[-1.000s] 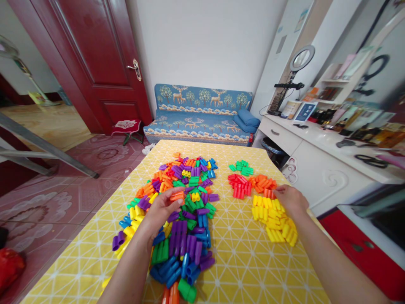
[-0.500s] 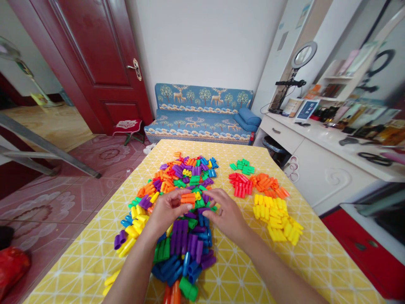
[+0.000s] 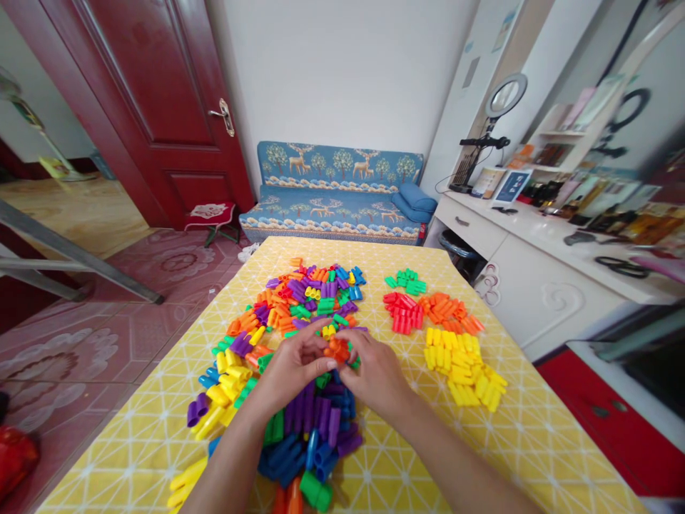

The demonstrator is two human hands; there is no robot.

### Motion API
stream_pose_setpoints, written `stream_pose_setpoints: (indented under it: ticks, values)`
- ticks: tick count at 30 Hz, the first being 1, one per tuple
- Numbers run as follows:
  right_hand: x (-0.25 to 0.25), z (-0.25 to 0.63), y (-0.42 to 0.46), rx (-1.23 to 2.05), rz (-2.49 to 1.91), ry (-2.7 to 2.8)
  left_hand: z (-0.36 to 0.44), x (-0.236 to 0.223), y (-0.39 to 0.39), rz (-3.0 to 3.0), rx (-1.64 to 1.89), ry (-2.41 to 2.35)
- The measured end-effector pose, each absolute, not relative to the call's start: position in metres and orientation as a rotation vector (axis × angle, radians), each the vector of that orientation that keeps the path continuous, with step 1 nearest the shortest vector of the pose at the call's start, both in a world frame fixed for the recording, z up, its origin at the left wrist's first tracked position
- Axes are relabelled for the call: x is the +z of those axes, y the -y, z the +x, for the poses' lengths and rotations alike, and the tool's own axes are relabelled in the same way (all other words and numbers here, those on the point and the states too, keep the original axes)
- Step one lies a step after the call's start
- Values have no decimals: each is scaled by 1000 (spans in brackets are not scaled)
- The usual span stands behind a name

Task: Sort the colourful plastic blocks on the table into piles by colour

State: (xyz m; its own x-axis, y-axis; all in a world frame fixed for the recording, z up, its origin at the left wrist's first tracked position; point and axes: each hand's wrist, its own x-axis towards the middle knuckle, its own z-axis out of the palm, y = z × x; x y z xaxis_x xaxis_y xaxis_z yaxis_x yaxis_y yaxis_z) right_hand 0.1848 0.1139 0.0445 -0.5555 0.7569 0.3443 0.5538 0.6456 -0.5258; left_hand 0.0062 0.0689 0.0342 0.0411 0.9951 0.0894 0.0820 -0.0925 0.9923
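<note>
Above the mixed pile, my left hand [image 3: 300, 363] and my right hand [image 3: 375, 365] meet at an orange plastic tube block [image 3: 338, 350]. Fingertips of both hands close on it from either side, and part of it is hidden by them. Below the hands lie purple tube blocks [image 3: 302, 408], blue tube blocks [image 3: 286, 457] and a green block [image 3: 315, 491]. Beyond the hands, loose blocks of several colours [image 3: 315, 293] spread over the table. Yellow blocks [image 3: 227, 385] lie left of my left hand.
On the right of the yellow patterned tablecloth [image 3: 396, 457] are separate groups: green blocks [image 3: 407, 280], red blocks [image 3: 404, 314], orange blocks [image 3: 447, 310] and yellow blocks [image 3: 463, 368]. A blue sofa [image 3: 337, 203] stands past the table, a white dresser [image 3: 535, 285] to the right.
My right hand has come left onto the orange block, which only my left hand held before. The block has turned and sits slightly lower and further right. The view has shifted slightly.
</note>
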Motion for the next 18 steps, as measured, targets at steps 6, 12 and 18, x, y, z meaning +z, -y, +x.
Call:
stream_pose_setpoints:
  ticks: [6,12,18]
  values:
    - [54,299,-202,238,-1488,1931,-15,34,-72,1345,1310,-1345]
    - [42,412,-270,35,-1796,2007,-28,37,-75,1180,1444,-1512]
    - [16,429,-279,126,-1578,2361,-36,34,-74,1158,1456,-1538]
